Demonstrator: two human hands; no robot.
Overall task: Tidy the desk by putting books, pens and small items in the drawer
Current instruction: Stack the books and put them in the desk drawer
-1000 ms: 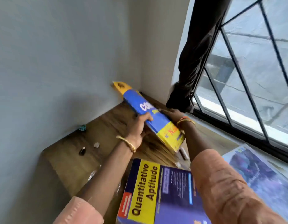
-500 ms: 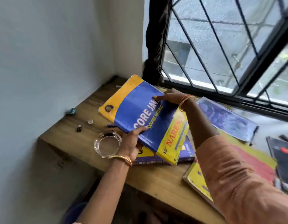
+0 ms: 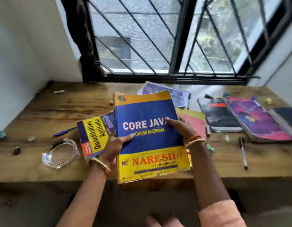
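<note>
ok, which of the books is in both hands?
The blue and yellow Core Java book: left hand and right hand grip its sides. The Quantitative Aptitude book sits under it; the others lie untouched to the right.

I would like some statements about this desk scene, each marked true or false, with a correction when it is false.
1. Both hands hold the Core Java book. True: left hand and right hand grip its sides.
2. The Quantitative Aptitude book lies right of the Core Java book. False: it lies to its left.
3. A blue pen lies on the desk. True.
4. The clear glass dish stands on a book. False: it rests directly on the desk.
5. The Core Java cover is red. False: blue and yellow.
</note>
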